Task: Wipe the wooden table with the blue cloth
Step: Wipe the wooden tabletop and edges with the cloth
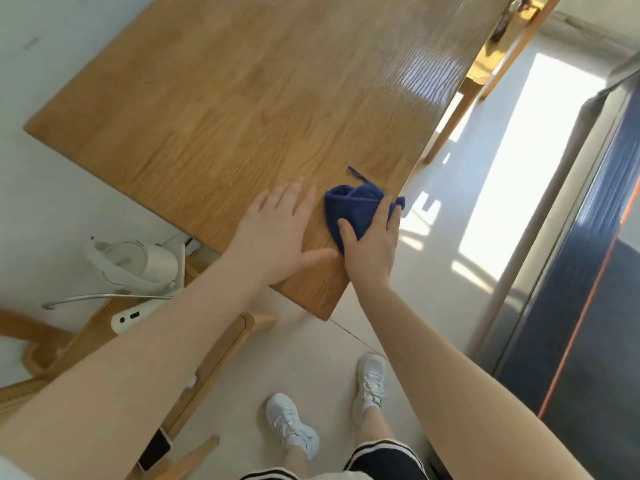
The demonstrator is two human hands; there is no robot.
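Note:
The wooden table fills the upper middle of the head view, its near corner pointing toward me. A bunched blue cloth lies on the tabletop close to the right edge, a thin loop sticking up behind it. My right hand presses down on the cloth, thumb and fingers gripping its near side. My left hand rests flat on the bare wood just left of the cloth, fingers spread, holding nothing.
A white electric kettle and a white power strip sit on a low wooden stool at lower left. Wooden chair legs stand beyond the table's right edge. A dark blue panel lines the right side. My white shoes are on the pale floor.

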